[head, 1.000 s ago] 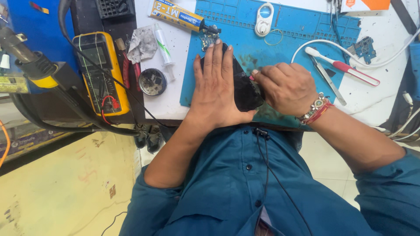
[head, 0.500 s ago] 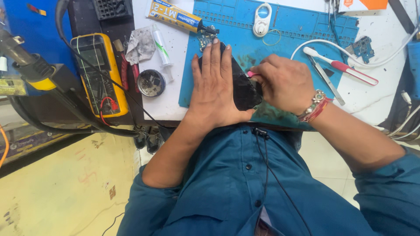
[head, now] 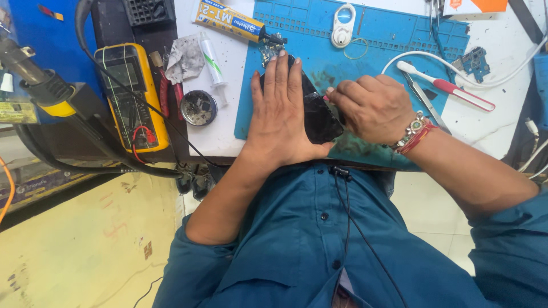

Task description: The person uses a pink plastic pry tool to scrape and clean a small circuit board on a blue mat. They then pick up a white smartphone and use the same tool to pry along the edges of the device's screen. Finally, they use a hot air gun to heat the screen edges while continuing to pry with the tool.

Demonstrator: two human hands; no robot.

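Black phone [head: 319, 117] lies on blue repair mat [head: 394, 51], my left hand [head: 279, 114] spread flat, pinning it. Right hand [head: 371, 108] curled at its edge; pinched tool unclear. Loose circuit board [head: 268, 52] nearby: I judge reassembly unfinished.

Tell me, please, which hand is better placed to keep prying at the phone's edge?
Right. The right hand is curled at the dark phone edge, seemingly gripping a small tool, while the left hand lies flat, pinning it.
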